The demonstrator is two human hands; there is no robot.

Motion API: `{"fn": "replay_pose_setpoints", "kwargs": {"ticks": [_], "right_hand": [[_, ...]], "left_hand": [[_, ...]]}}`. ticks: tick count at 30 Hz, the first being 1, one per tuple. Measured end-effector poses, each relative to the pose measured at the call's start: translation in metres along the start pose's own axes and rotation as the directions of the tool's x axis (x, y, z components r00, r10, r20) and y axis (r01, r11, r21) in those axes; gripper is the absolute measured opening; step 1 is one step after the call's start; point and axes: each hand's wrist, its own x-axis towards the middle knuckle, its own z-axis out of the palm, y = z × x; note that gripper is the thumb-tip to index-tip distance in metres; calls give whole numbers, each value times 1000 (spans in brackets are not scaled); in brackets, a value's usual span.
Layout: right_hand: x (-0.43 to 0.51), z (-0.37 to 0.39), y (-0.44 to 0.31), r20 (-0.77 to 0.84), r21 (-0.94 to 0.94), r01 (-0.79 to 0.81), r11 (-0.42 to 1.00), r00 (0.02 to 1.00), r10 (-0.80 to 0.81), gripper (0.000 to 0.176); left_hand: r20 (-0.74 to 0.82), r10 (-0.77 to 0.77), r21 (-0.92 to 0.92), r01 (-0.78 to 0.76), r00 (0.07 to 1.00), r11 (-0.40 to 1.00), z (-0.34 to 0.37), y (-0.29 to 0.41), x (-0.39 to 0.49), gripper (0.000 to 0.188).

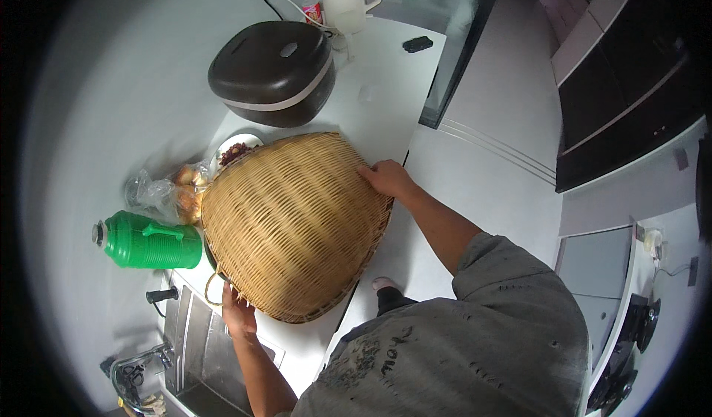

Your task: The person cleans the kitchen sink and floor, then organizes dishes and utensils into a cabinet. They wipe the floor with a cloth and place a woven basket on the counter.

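Note:
A large woven bamboo basket or food cover (300, 222) spans the middle of the head view above the white countertop (389, 88), its woven side facing up. On its right edge my right hand (389, 177) grips the rim. My left hand (239, 311) holds the lower left rim, close to a small loop of cane (210, 292); some of its fingers are hidden under the weave. Partly covered by the far left edge is a white plate (255, 139) of dark red beans or nuts (235, 152). Whatever lies beneath the basket is hidden.
Beyond the basket stands a dark rice cooker (272, 72), with a white electric kettle (345, 5) behind it. Bread in a clear plastic bag (167, 191) and a green thermos flask (156, 241) line the wall. A steel sink (214, 361) is at lower left.

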Motion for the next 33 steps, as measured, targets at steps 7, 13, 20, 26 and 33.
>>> {"fn": "replay_pose_setpoints", "kwargs": {"ticks": [7, 13, 20, 26, 33], "right_hand": [[7, 5, 17, -44, 8, 40, 999, 998, -39, 60], [68, -42, 65, -469, -14, -178, 984, 870, 151, 59], [108, -77, 96, -401, -427, -254, 868, 914, 70, 58], [114, -86, 99, -519, -222, -488, 844, 792, 321, 64], [137, -79, 35, -484, -355, -170, 919, 875, -25, 52]], "left_hand": [[0, 10, 73, -10, 1000, 997, 6, 1, -16, 69], [-97, 12, 125, 0, 995, 992, -31, 2, -48, 80], [-338, -126, 93, 167, 933, 982, -117, -20, -99, 80], [-354, -248, 56, 285, 902, 957, -134, -20, -122, 78], [-414, -282, -28, 297, 866, 954, -144, -26, -132, 69]]}}
